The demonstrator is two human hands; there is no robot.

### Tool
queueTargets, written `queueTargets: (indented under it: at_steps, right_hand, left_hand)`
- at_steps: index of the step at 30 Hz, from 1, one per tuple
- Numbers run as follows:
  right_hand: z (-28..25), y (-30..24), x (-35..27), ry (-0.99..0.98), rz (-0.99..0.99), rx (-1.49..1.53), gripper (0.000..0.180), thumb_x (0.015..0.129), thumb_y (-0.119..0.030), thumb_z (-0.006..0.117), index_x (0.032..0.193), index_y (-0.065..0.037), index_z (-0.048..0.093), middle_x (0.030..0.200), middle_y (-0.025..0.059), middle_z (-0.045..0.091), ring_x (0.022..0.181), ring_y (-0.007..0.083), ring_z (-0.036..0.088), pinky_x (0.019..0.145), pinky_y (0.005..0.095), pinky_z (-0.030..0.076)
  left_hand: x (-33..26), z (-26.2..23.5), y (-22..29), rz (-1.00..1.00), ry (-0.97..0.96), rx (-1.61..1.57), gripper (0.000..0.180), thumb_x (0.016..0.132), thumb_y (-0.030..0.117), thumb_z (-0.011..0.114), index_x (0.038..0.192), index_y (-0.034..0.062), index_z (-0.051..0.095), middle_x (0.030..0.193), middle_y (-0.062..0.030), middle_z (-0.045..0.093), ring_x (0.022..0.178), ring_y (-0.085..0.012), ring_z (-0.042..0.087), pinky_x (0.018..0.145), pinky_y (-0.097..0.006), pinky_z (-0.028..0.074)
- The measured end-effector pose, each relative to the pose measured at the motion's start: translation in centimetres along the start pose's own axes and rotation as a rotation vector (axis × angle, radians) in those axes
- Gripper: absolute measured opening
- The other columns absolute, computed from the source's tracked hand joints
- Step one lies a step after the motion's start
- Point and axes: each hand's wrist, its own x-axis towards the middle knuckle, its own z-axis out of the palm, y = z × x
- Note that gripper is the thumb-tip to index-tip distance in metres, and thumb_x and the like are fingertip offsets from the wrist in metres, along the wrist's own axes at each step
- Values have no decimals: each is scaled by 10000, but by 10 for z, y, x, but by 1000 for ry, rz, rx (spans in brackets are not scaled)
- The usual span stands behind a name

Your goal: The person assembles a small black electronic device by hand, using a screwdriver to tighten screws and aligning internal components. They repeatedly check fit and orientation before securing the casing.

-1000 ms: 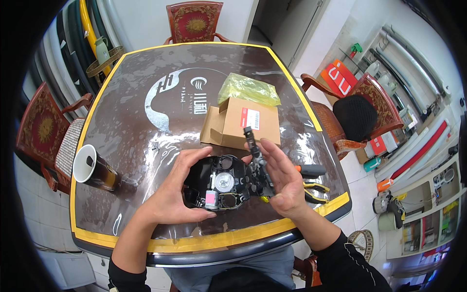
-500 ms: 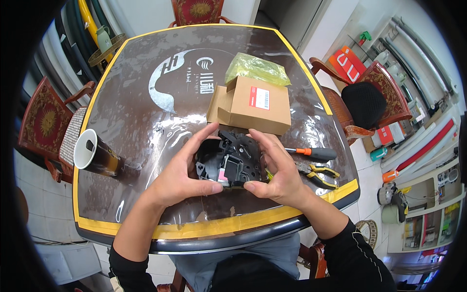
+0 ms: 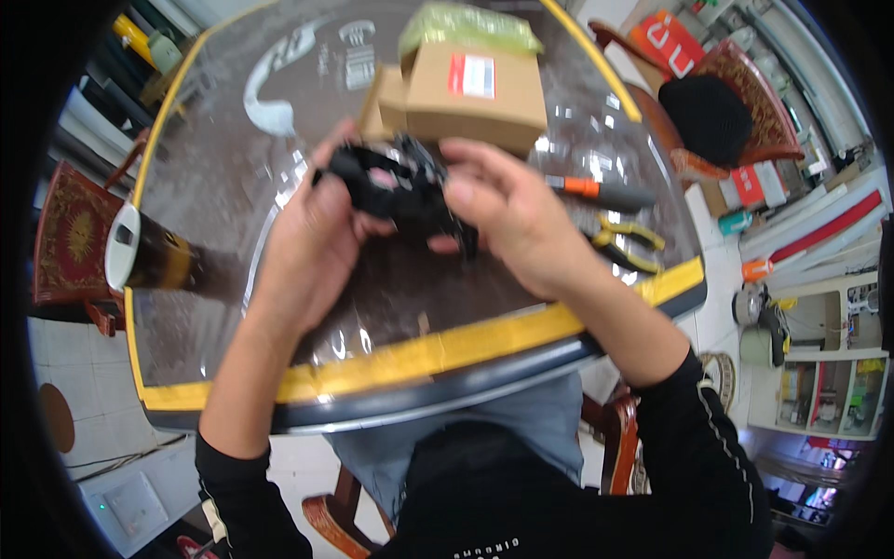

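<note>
A black moulded plastic housing (image 3: 399, 194) with cavities and a small pinkish patch is held above the table, blurred by motion. My left hand (image 3: 312, 228) grips its left end, thumb on top and fingers beneath. On the opposite side my right hand (image 3: 523, 219) has hold of it too, with the thumb against its upper edge and some fingertips showing underneath. Just beyond the hands sits an open brown cardboard box (image 3: 498, 116) with a red and white label. A screwdriver (image 3: 610, 194) with an orange and dark grey handle lies right of my right hand, near yellow-and-black pliers (image 3: 633, 247).
A paper cup (image 3: 158, 256) stands at the table's left side. Crumpled yellow-green plastic wrap (image 3: 466, 30) lies behind the box. Yellow tape (image 3: 438, 359) runs along the table's edges. Carved chairs (image 3: 84, 242) stand around it, one with a black cushion (image 3: 706, 121).
Both hands have lifted the housing off the table and tilted it, shifting their grips. My left thumb has moved onto its top. The whole view has shifted, with the table higher in it.
</note>
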Motion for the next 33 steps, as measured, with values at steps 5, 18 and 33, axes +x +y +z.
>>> queueTargets:
  at_steps: [5,18,33]
  right_hand:
    - [-1,14,3,-49,-65,-104,830,969,-464,773,1469,123,467,1012,122,683,763,113,659,648,238,510]
    - [-4,12,3,-149,47,-16,696,968,-591,726,1303,15,660,983,31,664,880,103,599,799,299,527]
    - [-5,8,2,-209,90,-28,707,976,-564,733,1362,15,609,1052,69,717,983,136,688,858,321,554]
  left_hand:
    - [2,-4,-8,90,82,315,732,1038,569,599,1515,21,511,1208,-61,672,1093,-154,661,902,-303,576]
    - [6,8,-13,8,197,361,691,1063,610,528,1454,42,572,1110,-47,685,999,-141,708,814,-302,642]
    - [3,16,-4,7,229,385,627,1049,588,589,1324,25,625,1007,-65,725,788,-115,713,715,-269,645]
